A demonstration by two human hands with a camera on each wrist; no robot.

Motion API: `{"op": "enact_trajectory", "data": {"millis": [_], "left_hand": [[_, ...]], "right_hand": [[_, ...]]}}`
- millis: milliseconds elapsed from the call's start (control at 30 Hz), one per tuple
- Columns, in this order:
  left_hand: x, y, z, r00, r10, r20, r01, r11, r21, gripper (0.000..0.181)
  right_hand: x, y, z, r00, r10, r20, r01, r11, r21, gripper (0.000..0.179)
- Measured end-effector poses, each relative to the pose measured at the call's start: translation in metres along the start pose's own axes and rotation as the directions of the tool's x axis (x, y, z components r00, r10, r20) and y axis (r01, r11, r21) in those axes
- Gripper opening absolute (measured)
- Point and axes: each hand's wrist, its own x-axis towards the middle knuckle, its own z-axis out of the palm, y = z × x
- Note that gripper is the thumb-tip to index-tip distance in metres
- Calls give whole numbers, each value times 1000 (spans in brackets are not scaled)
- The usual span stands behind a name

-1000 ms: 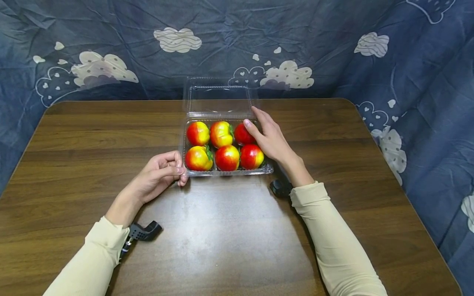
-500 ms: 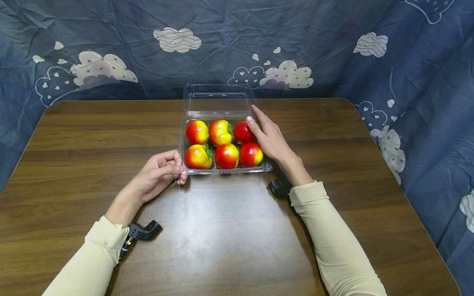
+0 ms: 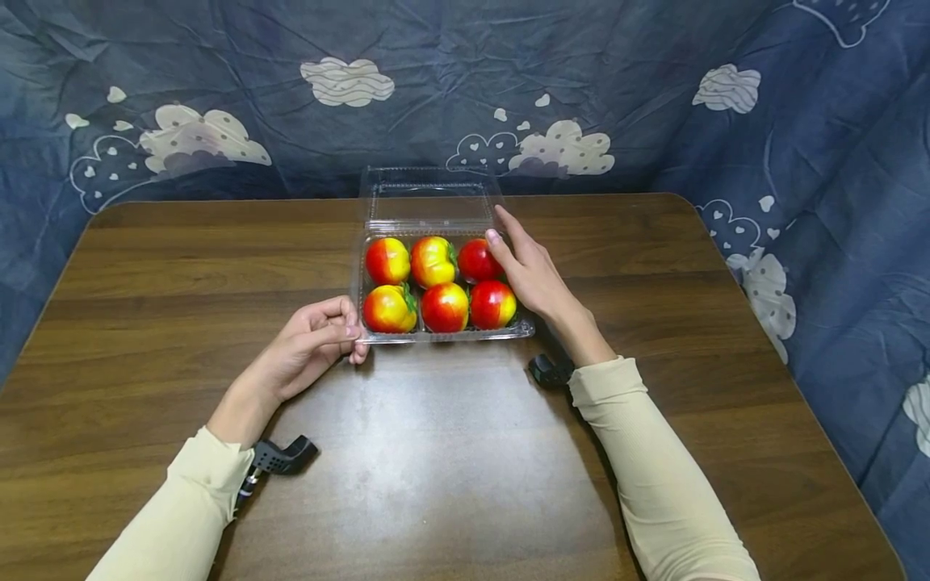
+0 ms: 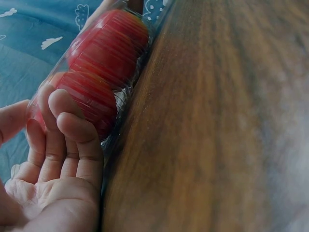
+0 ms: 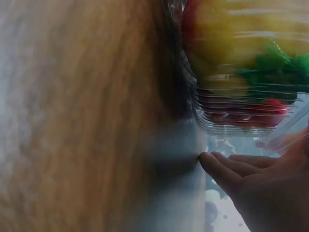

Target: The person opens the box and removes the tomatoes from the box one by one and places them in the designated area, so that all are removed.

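Observation:
A clear plastic clamshell box (image 3: pixel 450 337) lies near the table's far edge, its lid (image 3: pixel 430 208) tipped back. Inside sit two rows of red-and-yellow fruits (image 3: pixel 445 307), some with green leaves. At the box's near left corner, my left hand (image 3: pixel 308 343) pinches the rim between thumb and bent fingers; the left wrist view shows those fingertips (image 4: pixel 72 126) against the clear side wall. My right hand (image 3: pixel 539 278) rests along the right side, thumb at the far right fruit (image 3: pixel 477 260), partly covering it. In the right wrist view, its fingers (image 5: pixel 236 166) extend fairly straight beside the box.
The box stands on a brown wooden table (image 3: pixel 436 452) with rounded far corners. Behind and to the right hangs a blue cloth (image 3: pixel 436 81) with cloud prints. Black wrist devices (image 3: pixel 285 456) sit at both cuffs.
The lid has tilted further back and lower. My right thumb has slid slightly right, uncovering more of the far right fruit. My left hand has stayed at its corner.

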Motion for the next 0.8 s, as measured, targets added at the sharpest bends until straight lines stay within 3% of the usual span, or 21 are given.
{"op": "enact_trajectory", "data": {"millis": [233, 567, 800], "left_hand": [[-1, 2, 0, 1000, -6, 8, 6, 1000, 2, 16], [0, 4, -5, 999, 18, 32, -21, 995, 97, 13], [2, 5, -8, 998, 68, -6, -65, 981, 181, 14]], "right_hand": [[-2, 0, 0, 1000, 2, 6, -2, 1000, -21, 74], [-7, 0, 1, 1000, 3, 4, -3, 1000, -26, 78], [-9, -6, 2, 999, 5, -40, -7, 999, -48, 75]]}}
